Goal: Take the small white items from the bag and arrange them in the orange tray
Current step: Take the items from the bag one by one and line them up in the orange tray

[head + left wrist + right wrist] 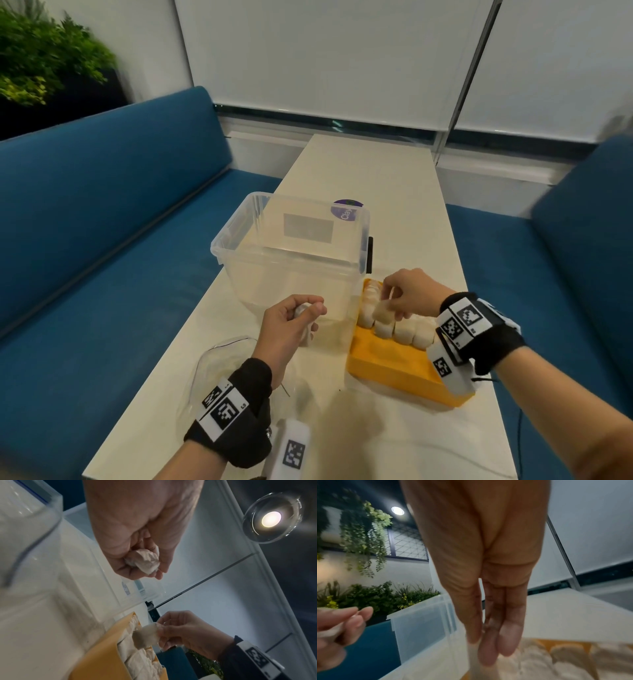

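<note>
My left hand [308, 313] hovers left of the orange tray [387, 371], its fingers curled round a crumpled small white item [144, 559]. My right hand [388, 301] pinches another white item [381, 311] by its fingertips just above the tray's left part; the same item [145, 635] shows in the left wrist view. Several white items [404, 330] stand packed in rows along the far side of the tray. The clear bag [219, 359] lies flat on the table under my left wrist. The right wrist view shows the fingers [508, 637] pointing down over blurred white items [539, 662].
An empty clear plastic bin [291, 246] stands right behind my left hand and touches the tray's far left corner. The narrow cream table [370, 178] runs away from me between two blue benches [102, 212]. The near half of the tray is bare.
</note>
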`<action>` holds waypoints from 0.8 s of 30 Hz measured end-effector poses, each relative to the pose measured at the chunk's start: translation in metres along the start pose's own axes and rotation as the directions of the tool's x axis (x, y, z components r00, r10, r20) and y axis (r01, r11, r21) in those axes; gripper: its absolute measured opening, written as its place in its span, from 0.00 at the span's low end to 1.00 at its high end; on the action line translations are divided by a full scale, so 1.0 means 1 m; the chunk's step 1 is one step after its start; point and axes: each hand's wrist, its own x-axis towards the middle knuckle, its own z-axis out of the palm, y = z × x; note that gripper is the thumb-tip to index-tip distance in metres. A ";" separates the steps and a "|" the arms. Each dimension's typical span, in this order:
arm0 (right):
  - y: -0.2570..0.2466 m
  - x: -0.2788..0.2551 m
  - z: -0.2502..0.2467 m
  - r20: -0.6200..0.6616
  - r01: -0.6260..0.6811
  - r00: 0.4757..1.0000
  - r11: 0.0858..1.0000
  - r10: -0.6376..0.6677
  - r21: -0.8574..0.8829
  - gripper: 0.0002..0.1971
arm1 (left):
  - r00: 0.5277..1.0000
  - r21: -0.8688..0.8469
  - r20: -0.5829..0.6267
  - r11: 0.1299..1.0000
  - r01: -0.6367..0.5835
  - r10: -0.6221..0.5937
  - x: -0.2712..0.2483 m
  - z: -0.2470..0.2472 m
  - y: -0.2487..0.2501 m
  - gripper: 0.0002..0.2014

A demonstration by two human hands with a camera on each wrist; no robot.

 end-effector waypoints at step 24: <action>-0.024 -0.003 0.010 -0.213 -0.053 0.973 0.986 0.087 0.161 0.06 | 0.990 0.000 0.104 0.996 0.091 -0.091 -0.010 -0.025 -0.003 0.23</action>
